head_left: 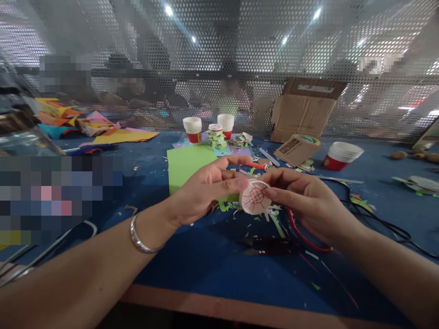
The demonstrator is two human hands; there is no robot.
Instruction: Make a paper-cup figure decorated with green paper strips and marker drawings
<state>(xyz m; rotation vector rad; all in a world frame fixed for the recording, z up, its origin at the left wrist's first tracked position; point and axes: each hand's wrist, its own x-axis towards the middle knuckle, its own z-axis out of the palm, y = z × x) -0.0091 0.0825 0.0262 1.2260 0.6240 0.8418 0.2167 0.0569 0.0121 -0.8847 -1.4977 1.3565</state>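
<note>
A small round white paper piece (255, 197) with red lines drawn on it is held up above the blue table. My left hand (214, 185) pinches its left edge between thumb and fingers. On its right edge, the thumb and fingers of my right hand (297, 196) are closed. A red loop (305, 237) hangs down beside my right hand; which object it belongs to is hidden. Below the hands lie dark scissors (264, 246), blurred. Green paper scraps (274, 224) are scattered under the paper piece. A green sheet (185, 167) lies behind my left hand.
Stacked paper cups (192, 130) stand at the back, with another stack (343, 155) tilted at the right. A cardboard box (303, 114) leans against the perforated screen (206, 59). Coloured papers (123, 136) lie at the back left, black cables (384, 224) at the right.
</note>
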